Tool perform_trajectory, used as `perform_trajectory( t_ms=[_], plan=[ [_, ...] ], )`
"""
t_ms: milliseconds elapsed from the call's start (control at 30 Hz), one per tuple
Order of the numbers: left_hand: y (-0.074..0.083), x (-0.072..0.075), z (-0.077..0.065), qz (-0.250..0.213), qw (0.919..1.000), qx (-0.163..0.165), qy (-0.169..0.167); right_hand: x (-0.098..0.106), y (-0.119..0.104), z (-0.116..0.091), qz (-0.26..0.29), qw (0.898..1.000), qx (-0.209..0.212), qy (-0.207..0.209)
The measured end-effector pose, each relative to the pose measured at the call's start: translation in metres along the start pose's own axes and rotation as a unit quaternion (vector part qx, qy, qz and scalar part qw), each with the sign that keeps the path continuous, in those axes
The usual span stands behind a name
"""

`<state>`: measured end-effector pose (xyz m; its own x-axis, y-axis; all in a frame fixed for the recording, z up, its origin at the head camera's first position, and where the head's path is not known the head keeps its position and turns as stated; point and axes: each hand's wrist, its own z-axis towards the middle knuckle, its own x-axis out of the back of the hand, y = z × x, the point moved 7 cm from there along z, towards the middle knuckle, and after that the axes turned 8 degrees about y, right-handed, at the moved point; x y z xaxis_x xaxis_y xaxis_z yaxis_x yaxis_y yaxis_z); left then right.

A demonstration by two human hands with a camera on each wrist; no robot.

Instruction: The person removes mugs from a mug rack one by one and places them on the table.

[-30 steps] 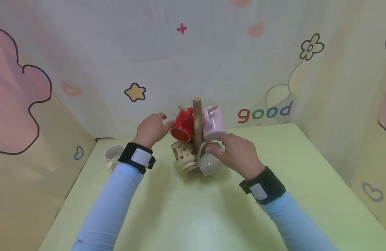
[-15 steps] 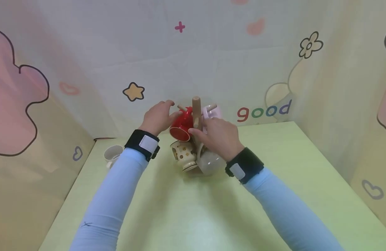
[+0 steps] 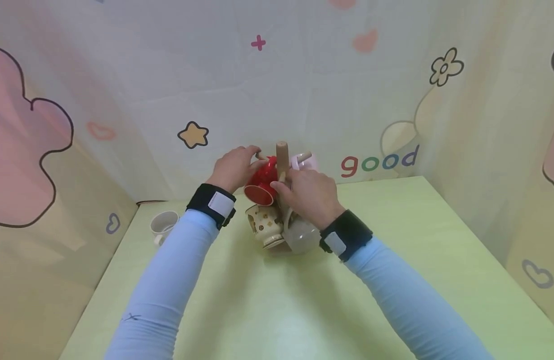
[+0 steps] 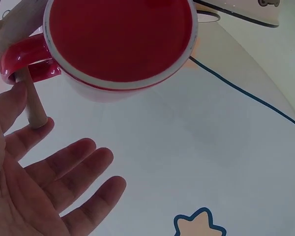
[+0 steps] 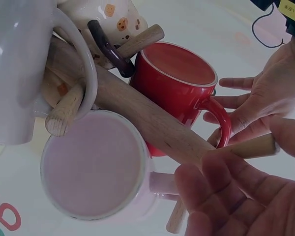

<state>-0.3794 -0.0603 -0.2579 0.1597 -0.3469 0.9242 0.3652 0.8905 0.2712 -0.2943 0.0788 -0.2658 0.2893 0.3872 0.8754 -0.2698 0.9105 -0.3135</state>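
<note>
Left hand (image 3: pixel 233 169) is edging closer to the mug stand (image 3: pixel 282 156), twelve o'clock.
Red mug (image 3: pixel 258 193) is hanging at ten; left finger and thumb are lightly pinching the left peg (image 4: pixel 35 103), right hand (image 3: pixel 315 196) half-curling round the front peg (image 5: pixel 255 146); uneven pulling could be tipping mugs off.

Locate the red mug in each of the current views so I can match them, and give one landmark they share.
Head: the red mug is near the centre, slightly left.
Left wrist: the red mug is at the top, left of centre, mouth showing.
Right wrist: the red mug is right of centre, upper half.
Shared landmark: the left hand, beside the mug throughout.
</note>
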Motion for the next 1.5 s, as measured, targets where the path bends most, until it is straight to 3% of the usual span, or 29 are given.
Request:
perform_trajectory(
  t_ms=[467, 900, 1500],
  plan=[
    [0.0027, -0.0019, 0.0037, -0.003, 0.9997, -0.018, -0.017, -0.0030, 0.0014, 0.0009, 0.024, 1.000, -0.004, -0.012],
    [0.0009, -0.0013, 0.0030, -0.010, 0.9999, -0.010, 0.008, -0.0007, -0.0008, 0.0005, 0.036, 0.999, -0.002, -0.010],
    [0.0026, 0.0025, 0.0009, -0.019, 0.9997, -0.005, 0.012, 0.0019, -0.0010, -0.0005, 0.029, 0.999, -0.006, -0.018]
  ],
)
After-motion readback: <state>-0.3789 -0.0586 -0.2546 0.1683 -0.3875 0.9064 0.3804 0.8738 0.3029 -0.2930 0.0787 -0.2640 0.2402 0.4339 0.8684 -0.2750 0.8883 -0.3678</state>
